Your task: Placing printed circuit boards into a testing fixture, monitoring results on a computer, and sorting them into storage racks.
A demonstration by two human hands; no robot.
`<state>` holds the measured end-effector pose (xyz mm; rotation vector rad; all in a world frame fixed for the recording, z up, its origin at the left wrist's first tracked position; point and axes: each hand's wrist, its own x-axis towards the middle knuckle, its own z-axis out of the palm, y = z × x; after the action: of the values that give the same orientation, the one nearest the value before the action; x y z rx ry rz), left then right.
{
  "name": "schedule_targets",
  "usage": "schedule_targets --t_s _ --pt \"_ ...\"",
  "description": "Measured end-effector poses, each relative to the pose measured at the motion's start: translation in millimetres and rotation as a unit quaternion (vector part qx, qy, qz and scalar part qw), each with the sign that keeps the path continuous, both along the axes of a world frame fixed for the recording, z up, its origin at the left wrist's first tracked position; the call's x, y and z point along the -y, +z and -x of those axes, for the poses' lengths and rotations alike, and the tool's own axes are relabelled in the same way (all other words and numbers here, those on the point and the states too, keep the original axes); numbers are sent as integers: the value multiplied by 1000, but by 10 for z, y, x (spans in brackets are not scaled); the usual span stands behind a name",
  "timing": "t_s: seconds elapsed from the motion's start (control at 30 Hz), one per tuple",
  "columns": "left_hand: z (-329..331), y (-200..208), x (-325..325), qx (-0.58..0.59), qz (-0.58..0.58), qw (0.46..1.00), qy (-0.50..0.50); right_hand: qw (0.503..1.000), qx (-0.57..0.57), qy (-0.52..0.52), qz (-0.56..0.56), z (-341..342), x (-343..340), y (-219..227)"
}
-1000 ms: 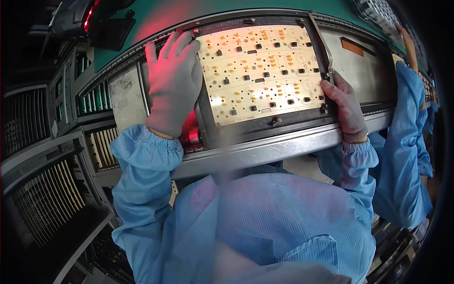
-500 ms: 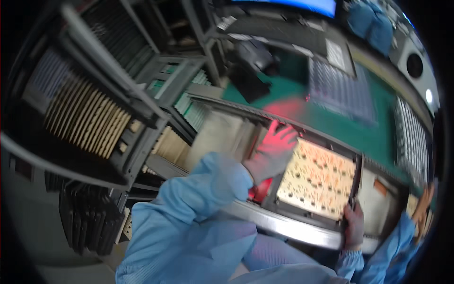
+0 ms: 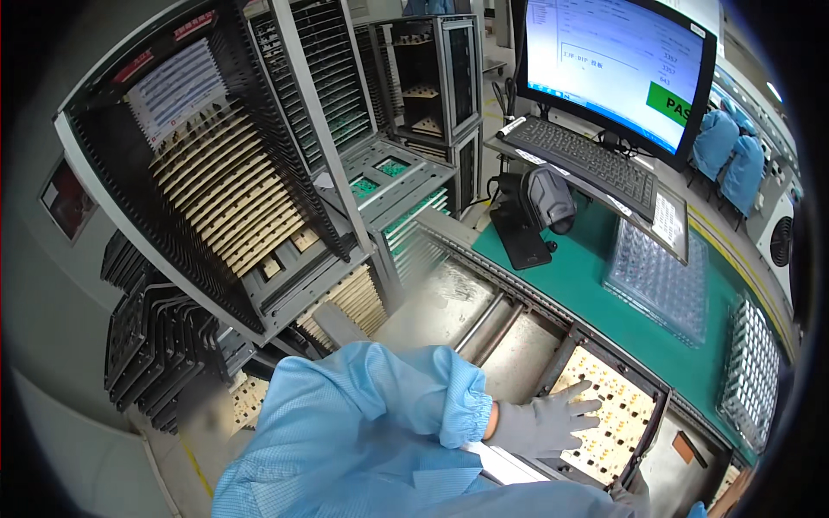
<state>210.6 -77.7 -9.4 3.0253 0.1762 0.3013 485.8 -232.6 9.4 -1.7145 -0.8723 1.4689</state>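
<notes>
A cream circuit board panel (image 3: 615,406) with rows of small dark parts lies in a black carrier frame (image 3: 654,423) on the metal conveyor track. My left hand (image 3: 537,425), in a grey glove, reaches over the panel's left side with its fingers spread. Its fingertips are over the panel; whether they press on it I cannot tell. At the carrier's near right corner is my right hand (image 3: 635,494), also gloved. Most of it is cut off by the lower edge, and its fingers are largely hidden.
A rack (image 3: 233,194) of cream boards stands at left, above stacked black carriers (image 3: 151,354). Beyond the track, a green mat (image 3: 566,268) bears a scanner (image 3: 548,200) and clear trays (image 3: 661,281). A keyboard (image 3: 587,160) and monitor (image 3: 613,69) stand behind.
My view has swung up and left. My left hand has moved from the carrier's left edge onto the panel area, and the red light on it is gone. My right hand stays by the near right corner.
</notes>
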Motion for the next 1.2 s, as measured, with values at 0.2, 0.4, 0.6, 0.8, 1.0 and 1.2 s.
schedule_targets --t_s 0.2,0.4,0.6,0.8,1.0,1.2 --pt "-26 17 209 -105 -34 994 -7 999 0 22 26 -179 328 -313" --pt "-374 -483 41 43 9 996 72 991 52 -107 58 33 166 34" --pt "68 -53 -211 3 -56 994 91 998 12 -55 -7 112 -159 -170" --pt "88 214 -376 0 8 997 83 989 -133 -16 -65 59 -434 -119" --pt "-189 466 -335 -33 25 999 17 987 -87 -8 -137 36 -465 -226" --pt "-806 328 -408 -34 2 997 -70 984 -28 -82 -153 87 -486 -267"
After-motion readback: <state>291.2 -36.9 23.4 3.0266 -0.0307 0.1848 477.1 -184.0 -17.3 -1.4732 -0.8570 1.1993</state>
